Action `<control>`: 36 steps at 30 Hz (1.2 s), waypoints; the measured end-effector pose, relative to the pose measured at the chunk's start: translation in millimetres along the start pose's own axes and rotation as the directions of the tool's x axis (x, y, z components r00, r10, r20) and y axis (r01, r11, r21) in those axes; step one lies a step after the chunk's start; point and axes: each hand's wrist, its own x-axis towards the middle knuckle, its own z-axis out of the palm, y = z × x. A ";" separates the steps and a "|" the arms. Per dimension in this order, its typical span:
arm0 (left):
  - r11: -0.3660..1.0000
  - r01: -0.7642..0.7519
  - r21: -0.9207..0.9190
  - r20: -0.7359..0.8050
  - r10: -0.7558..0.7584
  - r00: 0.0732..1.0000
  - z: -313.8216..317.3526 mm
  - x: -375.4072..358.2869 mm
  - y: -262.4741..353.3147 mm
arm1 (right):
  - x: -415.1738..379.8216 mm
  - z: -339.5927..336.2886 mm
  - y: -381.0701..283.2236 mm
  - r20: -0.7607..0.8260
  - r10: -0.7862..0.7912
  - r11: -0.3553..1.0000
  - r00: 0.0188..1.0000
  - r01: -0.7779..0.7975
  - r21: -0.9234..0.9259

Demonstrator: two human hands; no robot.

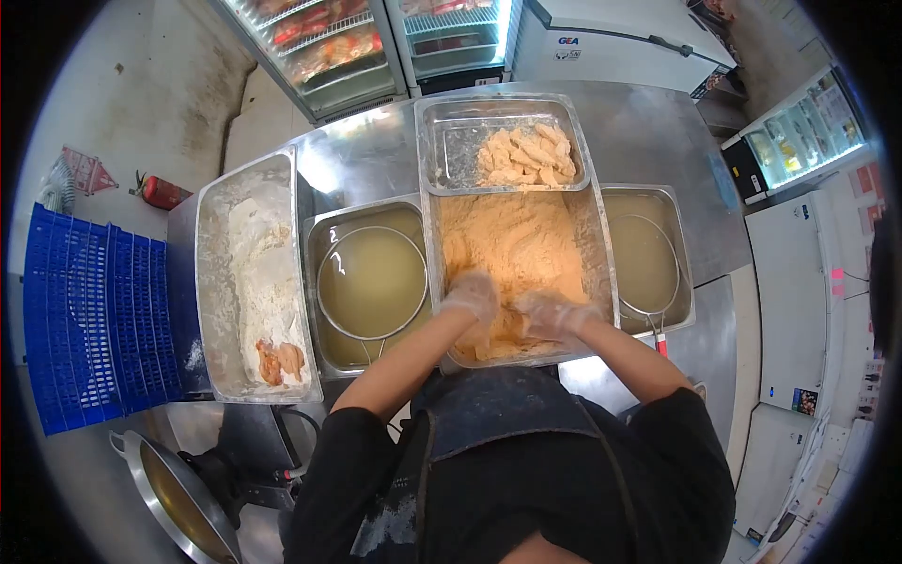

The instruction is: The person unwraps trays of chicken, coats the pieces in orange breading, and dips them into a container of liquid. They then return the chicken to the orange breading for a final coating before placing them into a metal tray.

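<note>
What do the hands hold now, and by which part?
It cannot be told: the gloved left hand and right hand press into orange breading in the tray.

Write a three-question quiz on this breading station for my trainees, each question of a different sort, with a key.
1. True or false: both gloved hands are in the white flour tray.
2. Which tray holds the finished coated pieces? A) far tray B) left tray C) right liquid tray
3. What sits in each liquid tray?

Key
1. False: left hand and right hand press into the orange crumb tray; the white flour tray is to the left.
2. A: coated pieces fill the far tray.
3. A round wire strainer, another at right.
</note>
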 end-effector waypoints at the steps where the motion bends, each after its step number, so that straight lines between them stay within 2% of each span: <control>1: 0.993 0.030 -0.113 0.031 -0.027 0.999 -3.7 -5.9 6.6 | -12.1 -12.8 -4.9 0.025 0.076 0.980 0.997 -0.079 0.181; 2: 0.993 0.028 -0.114 0.031 -0.025 0.999 -18.1 -13.6 10.7 | -19.7 -24.3 -10.0 0.026 0.078 0.980 0.997 -0.081 0.181; 3: 0.987 -0.159 0.023 0.074 0.157 0.985 -32.8 -21.2 14.3 | -25.0 -37.1 -12.9 -0.168 0.184 0.962 0.968 -0.143 0.232; 4: 0.927 -0.344 0.150 0.140 0.325 0.935 -44.0 -25.5 15.7 | -26.7 -44.5 -12.9 -0.348 0.290 0.937 0.891 -0.190 0.293; 5: 0.925 -0.346 0.156 0.138 0.326 0.935 -50.8 -23.5 12.6 | -23.1 -46.1 -10.3 -0.354 0.292 0.937 0.889 -0.191 0.293; 6: 0.959 -0.253 0.128 -0.071 0.263 0.962 -58.6 -21.0 8.9 | -16.3 -45.3 -6.2 -0.523 0.303 0.930 0.797 -0.127 0.345; 7: 0.983 -0.165 0.077 -0.276 0.180 0.944 -62.3 -20.0 7.9 | -10.2 -40.8 -1.1 -0.668 0.314 0.923 0.674 -0.053 0.380; 8: 0.983 -0.166 0.076 -0.272 0.181 0.945 -57.1 -21.9 11.7 | -7.5 -20.0 14.9 -0.666 0.317 0.922 0.675 -0.055 0.384; 9: 0.999 -0.019 0.027 -0.268 0.025 0.963 -50.1 -22.4 16.0 | -6.2 5.7 39.1 -0.681 0.133 0.991 0.720 -0.088 0.100; 10: 0.991 0.135 -0.014 -0.287 -0.134 0.949 -56.1 -12.7 12.7 | 0.9 2.7 57.7 -0.653 -0.068 0.971 0.755 -0.100 -0.218; 11: 0.989 0.147 -0.015 -0.327 -0.143 0.934 -63.9 1.1 7.7 | 3.4 -41.3 41.4 -0.662 -0.101 0.962 0.743 -0.097 -0.255; 13: 0.998 0.030 -0.062 -0.571 -0.060 0.819 -51.9 3.2 6.9 | -3.1 -121.1 -34.1 -0.614 0.247 0.931 0.750 -0.358 -0.063; 14: 0.998 0.035 -0.061 -0.571 -0.064 0.818 -58.9 -0.3 0.5 | 9.4 -132.8 -27.4 -0.695 0.012 0.930 0.719 -0.264 -0.257; 15: 0.996 0.078 0.031 -0.689 -0.036 0.724 -74.8 -4.3 -11.1 | 26.2 -144.5 -16.1 -0.718 -0.229 0.873 0.657 -0.188 -0.450; 16: 0.985 0.134 0.112 -0.789 0.006 0.614 -91.1 -4.7 -21.2 | 58.6 -147.6 9.3 -0.698 -0.298 0.857 0.652 -0.139 -0.496; 17: 0.985 0.175 -0.002 -0.533 -0.149 0.833 -107.6 1.0 -31.9 | 95.3 -148.2 35.5 -0.670 -0.373 0.833 0.642 -0.086 -0.546; 18: 0.982 0.188 -0.008 -0.540 -0.162 0.826 -106.0 13.4 -43.3 | 121.5 -154.1 44.1 -0.663 -0.388 0.827 0.640 -0.075 -0.557; 19: 0.573 0.120 -0.811 -0.272 -0.549 0.790 -93.1 30.5 -56.6 | 145.6 -157.7 45.4 -0.645 -0.394 0.849 0.654 -0.009 -0.528; 20: -0.308 -0.001 -0.951 0.183 -0.567 0.803 -89.8 40.4 -66.5 | 165.4 -159.4 46.6 -0.629 -0.406 0.865 0.663 0.057 -0.498; 21: -0.274 0.153 -0.949 0.306 -0.694 0.651 -103.7 39.2 -65.7 | 182.4 -156.3 52.9 -0.628 -0.423 0.858 0.653 0.066 -0.509; 22: -0.278 0.164 -0.947 0.318 -0.724 0.612 -105.4 43.9 -68.0 | 198.7 -155.1 60.2 -0.567 -0.226 0.964 0.792 0.096 -0.250; 23: -0.270 0.137 -0.953 0.296 -0.736 0.609 -103.6 49.0 -70.0 | 200.8 -161.4 49.7 -0.425 -0.046 0.998 0.904 0.064 0.029; 24: -0.274 0.111 -0.955 0.283 -0.735 0.616 -100.9 54.9 -72.1 | 194.9 -165.8 45.5 -0.427 -0.058 0.997 0.902 0.074 0.020; 25: -0.279 0.094 -0.956 0.275 -0.734 0.621 -99.9 59.2 -73.6 | 165.3 -179.2 21.6 -0.401 -0.089 0.947 0.912 -0.048 -0.318; 26: -0.284 0.076 -0.956 0.267 -0.732 0.627 -99.8 62.8 -72.4 | 147.5 -189.4 8.2 -0.368 -0.103 0.771 0.924 -0.160 -0.617; 27: -0.293 0.064 -0.954 0.266 -0.725 0.635 -98.4 62.3 -70.6 | 149.9 -187.5 33.9 -0.439 -0.288 0.774 0.851 -0.063 -0.630; 28: -0.299 0.051 -0.953 0.260 -0.719 0.645 -97.9 65.0 -69.7 | 141.5 -192.9 32.2 -0.429 -0.284 0.775 0.858 -0.058 -0.629; 30: -0.314 0.026 -0.949 0.252 -0.707 0.661 -98.1 62.6 -67.9 | 118.0 -216.7 14.4 -0.392 -0.009 0.673 0.920 -0.284 -0.683; 34: -0.326 -0.030 -0.945 0.218 -0.694 0.687 -100.4 54.1 -61.0 | 125.4 -212.7 36.2 -0.468 0.063 0.756 0.881 -0.349 -0.554; 35: -0.329 -0.047 -0.943 0.206 -0.688 0.696 -103.6 48.5 -56.4 | 131.7 -203.6 47.9 -0.590 -0.094 0.785 0.802 -0.305 -0.539; 36: -0.334 -0.074 -0.939 0.187 -0.682 0.708 -104.1 39.8 -51.6 | 138.7 -199.0 60.6 -0.691 -0.243 0.805 0.681 -0.256 -0.536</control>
